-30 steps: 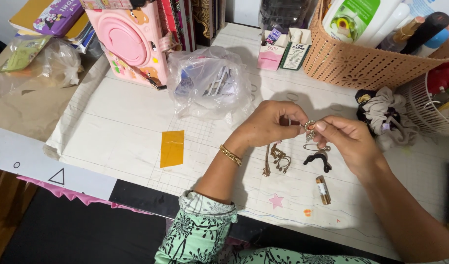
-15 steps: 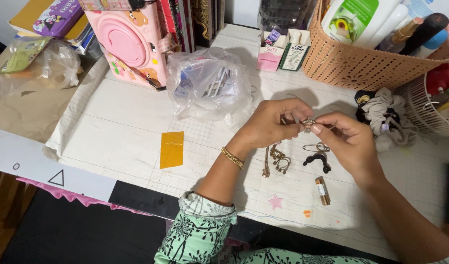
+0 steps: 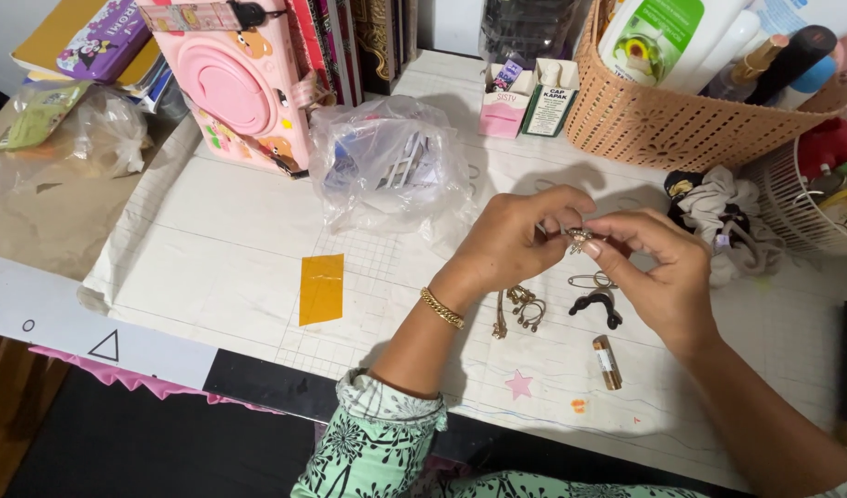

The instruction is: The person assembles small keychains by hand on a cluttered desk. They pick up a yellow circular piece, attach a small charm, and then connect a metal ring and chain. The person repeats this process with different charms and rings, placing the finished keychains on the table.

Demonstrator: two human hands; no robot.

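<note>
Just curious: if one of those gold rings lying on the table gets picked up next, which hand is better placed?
Probably the left hand: the gold rings lie just below its wrist. The right hand pinches the small trinket from the other side.

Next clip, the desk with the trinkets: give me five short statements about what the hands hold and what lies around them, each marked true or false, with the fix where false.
1. Both hands pinch one small metal piece between their fingertips. True: the left hand and right hand meet on the small metal piece.
2. The left wrist wears a gold bracelet. True.
3. The yellow strip lies inside the woven basket. False: it lies flat on the white desk sheet, left of the hands.
4. A safety pin lies on the sheet below the hands. True.
5. The clear plastic bag rests on the right hand. False: it sits on the sheet, apart from both hands.
</note>
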